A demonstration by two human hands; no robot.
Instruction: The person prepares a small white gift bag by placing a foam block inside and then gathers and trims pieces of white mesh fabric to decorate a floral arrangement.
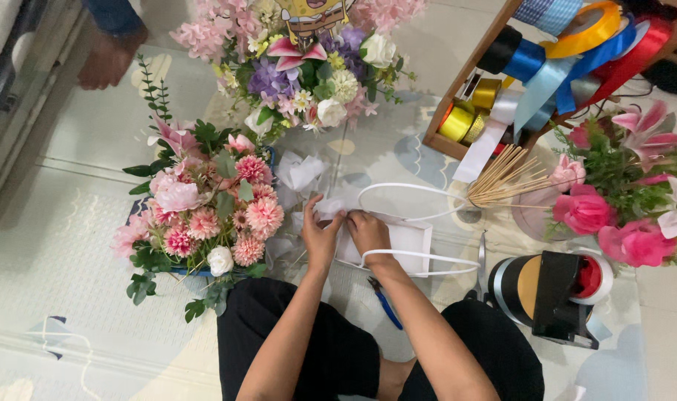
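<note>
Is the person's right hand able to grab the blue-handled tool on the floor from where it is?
Probably yes. The blue-handled tool lies on the mat just below the right hand, beside the white paper bag. Nothing covers it; only the bag's handle loop lies nearby. The hand would first have to let go of the bag.

So there's a white paper bag (398, 241) lying flat on its side on the floor mat, mouth pointing left, thin white cord handles looping out (one above, one below), white tissue bunched at the opening.
</note>
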